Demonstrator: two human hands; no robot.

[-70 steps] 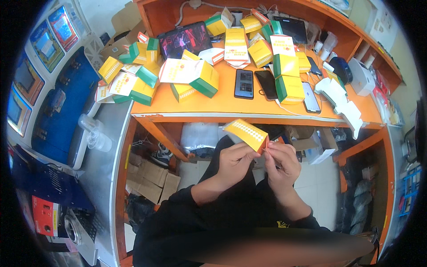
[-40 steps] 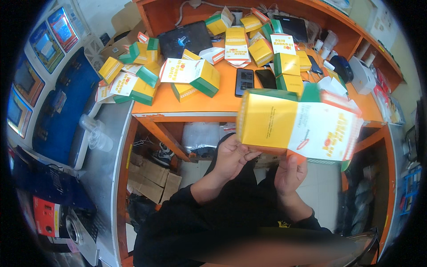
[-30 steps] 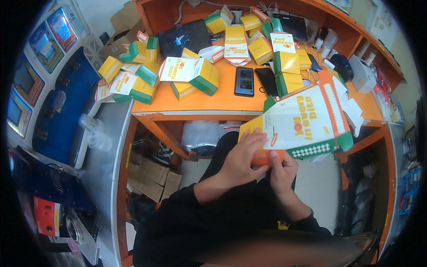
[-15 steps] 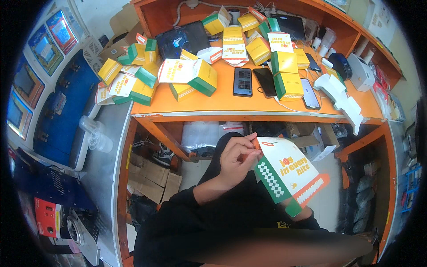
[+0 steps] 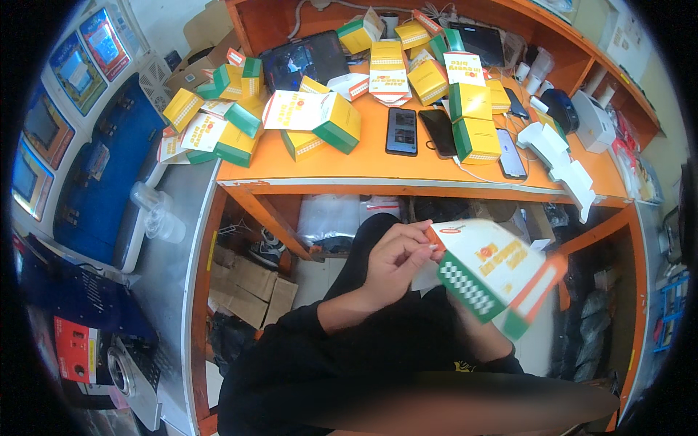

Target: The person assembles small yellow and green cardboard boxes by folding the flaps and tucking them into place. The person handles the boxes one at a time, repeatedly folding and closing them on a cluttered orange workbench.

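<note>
My left hand is closed in a pinch on the orange left edge of a partly folded food carton. The carton has a white panel with yellow print, a green side with white diamonds and orange and green flaps, and it is tilted over my lap. Its lower right end is smeared by motion. My right hand reaches up beneath the carton; the wrist shows, but the fingers are hidden behind the card.
Several yellow, green and white cartons crowd the orange desk ahead. Phones, a white foam piece and a tablet lie among them. Clear plastic cups rest on the grey side surface at left.
The carton has shifted right and slightly up, and its far end has swung up to the right. My left hand has moved a little right with it, keeping its pinch on the edge.
</note>
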